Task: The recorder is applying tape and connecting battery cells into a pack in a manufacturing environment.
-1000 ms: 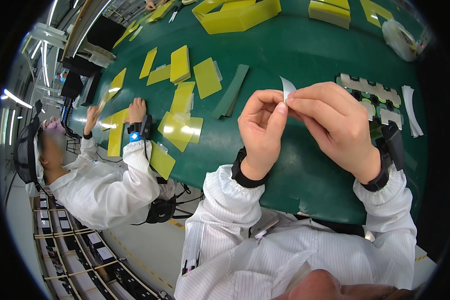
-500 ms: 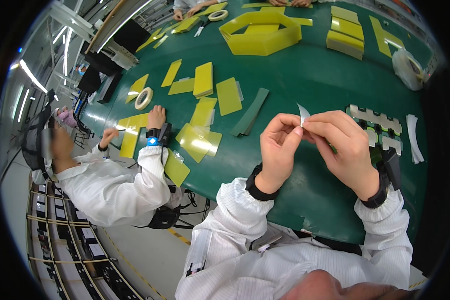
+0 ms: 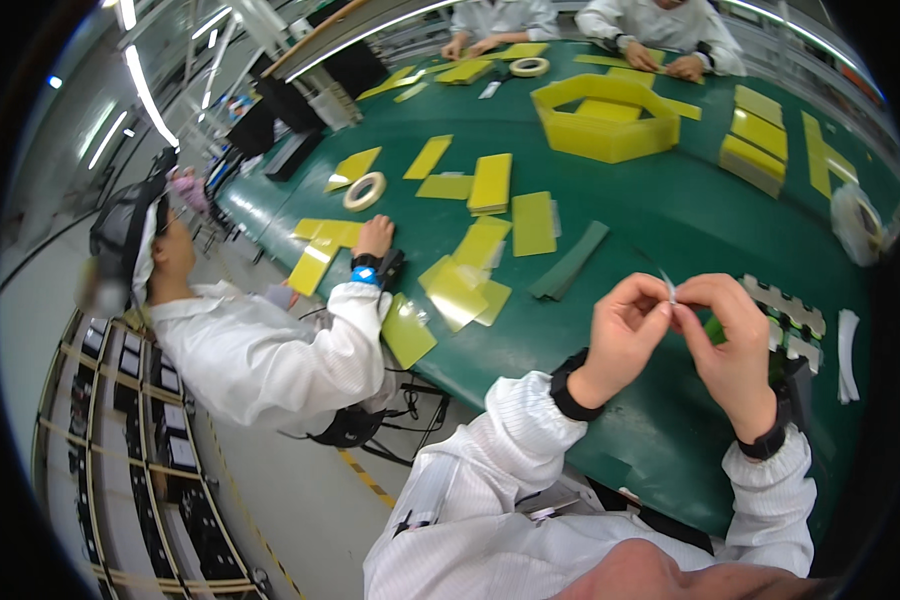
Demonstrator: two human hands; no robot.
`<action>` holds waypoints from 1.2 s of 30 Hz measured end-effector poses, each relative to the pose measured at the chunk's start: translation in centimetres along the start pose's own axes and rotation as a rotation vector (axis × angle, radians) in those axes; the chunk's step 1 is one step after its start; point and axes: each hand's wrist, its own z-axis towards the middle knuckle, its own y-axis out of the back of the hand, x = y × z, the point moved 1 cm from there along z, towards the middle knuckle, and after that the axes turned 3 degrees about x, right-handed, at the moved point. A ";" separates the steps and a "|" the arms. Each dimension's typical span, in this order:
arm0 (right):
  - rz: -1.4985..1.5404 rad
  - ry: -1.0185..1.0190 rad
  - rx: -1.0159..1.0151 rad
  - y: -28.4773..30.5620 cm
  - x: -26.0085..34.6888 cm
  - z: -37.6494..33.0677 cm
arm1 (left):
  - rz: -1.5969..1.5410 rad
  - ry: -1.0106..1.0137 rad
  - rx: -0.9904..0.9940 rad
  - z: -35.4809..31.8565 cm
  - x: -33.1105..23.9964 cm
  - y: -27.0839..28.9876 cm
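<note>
Thin pale strip (image 3: 672, 291) sits edge-on at the fingertips, above the near right part of the green table (image 3: 530, 350). The left hand (image 3: 624, 338) pinches it between thumb and forefinger; the right hand (image 3: 728, 342) pinches it likewise, close beside. Dark green strips (image 3: 572, 262) lie to the left, white strips (image 3: 848, 358) to the right.

A long green table (image 3: 510, 350) stands over a pale grey floor (image 3: 315, 510) marked with yellow-and-black striped tape (image 3: 368, 478). A tiered rack (image 3: 120, 452) fills the lower left, and bright tube lights (image 3: 148, 97) glow at upper left.
</note>
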 end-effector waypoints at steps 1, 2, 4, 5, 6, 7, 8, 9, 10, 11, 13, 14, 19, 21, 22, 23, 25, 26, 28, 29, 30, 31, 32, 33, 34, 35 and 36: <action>0.014 -0.020 0.010 0.0 0.2 0.0 | -0.020 0.019 0.012 -0.2 -0.1 0.1; 0.005 -0.023 0.018 0.1 0.4 0.1 | -0.023 0.017 0.012 -0.2 0.0 -0.1; -0.004 -0.021 0.032 0.1 0.9 0.2 | -0.033 0.014 0.025 -0.3 0.0 0.1; 0.005 -0.009 0.035 0.2 1.0 0.2 | -0.027 0.007 0.032 -0.2 0.0 0.0; -0.034 0.000 0.027 0.3 1.1 0.1 | -0.036 0.011 0.026 -0.2 0.0 -0.2; -0.074 0.008 0.018 0.4 1.1 0.0 | -0.045 0.016 0.021 -0.1 0.0 -0.4; -0.095 0.010 0.014 0.3 1.2 -0.1 | -0.035 0.010 0.011 -0.1 0.1 -0.4; -0.084 0.016 0.019 0.1 1.1 -0.1 | -0.033 0.008 0.013 -0.1 0.2 -0.3; -0.106 0.028 0.014 -0.1 1.0 -0.2 | -0.033 0.007 0.015 -0.2 0.1 -0.2; -0.130 0.039 0.009 -0.3 1.0 -0.2 | -0.027 0.004 0.006 -0.4 0.1 0.1; -0.166 0.043 -0.008 0.4 1.2 -0.2 | -0.049 0.022 0.017 -0.1 0.3 -0.8; -0.165 0.053 -0.014 0.2 1.1 -0.2 | -0.047 0.020 0.010 -0.2 0.3 -0.6; -0.177 0.060 0.005 -0.8 0.5 -0.2 | 0.040 0.020 0.004 -0.4 0.6 0.4; -0.218 0.079 -0.018 -0.1 0.7 -0.4 | 0.033 0.008 0.028 -0.3 0.3 -0.4; -0.224 0.102 -0.032 0.2 0.8 -0.4 | 0.032 0.001 0.037 -0.3 0.0 -0.8; -0.227 0.122 -0.039 0.1 0.8 -0.3 | 0.025 -0.001 0.044 -0.2 -0.2 -0.7; -0.246 0.129 -0.044 0.2 1.0 -0.1 | -0.119 0.034 0.113 0.1 -0.5 -0.6; -0.240 0.138 -0.036 0.0 1.1 -0.1 | -0.118 0.046 0.115 0.0 -0.3 -0.3; -0.237 0.140 -0.022 -0.3 0.9 -0.2 | -0.107 0.045 0.112 0.0 0.0 0.1; -0.229 0.142 -0.019 -0.3 1.0 -0.3 | -0.085 0.045 0.095 -0.2 -0.2 0.3; -0.255 0.150 -0.018 -0.2 1.1 -0.3 | -0.078 0.044 0.088 -0.2 -0.2 0.3; -0.278 0.157 -0.018 -0.1 1.1 -0.3 | -0.098 0.046 0.097 0.0 0.0 0.1; -0.291 0.166 -0.017 -0.2 1.0 -0.4 | -0.114 0.050 0.099 0.0 0.1 0.0; -0.298 0.171 -0.016 -0.2 0.8 -0.5 | -0.124 0.064 0.087 0.0 0.3 -0.1; -0.302 0.176 -0.013 -0.2 0.7 -0.5 | -0.129 0.070 0.082 0.0 0.4 -0.1; -0.310 0.178 -0.010 0.0 0.7 -0.5 | -0.138 0.078 0.081 0.1 0.5 -0.3; -0.312 0.187 -0.001 0.1 0.6 -0.5 | -0.128 0.083 0.069 0.0 0.5 -0.3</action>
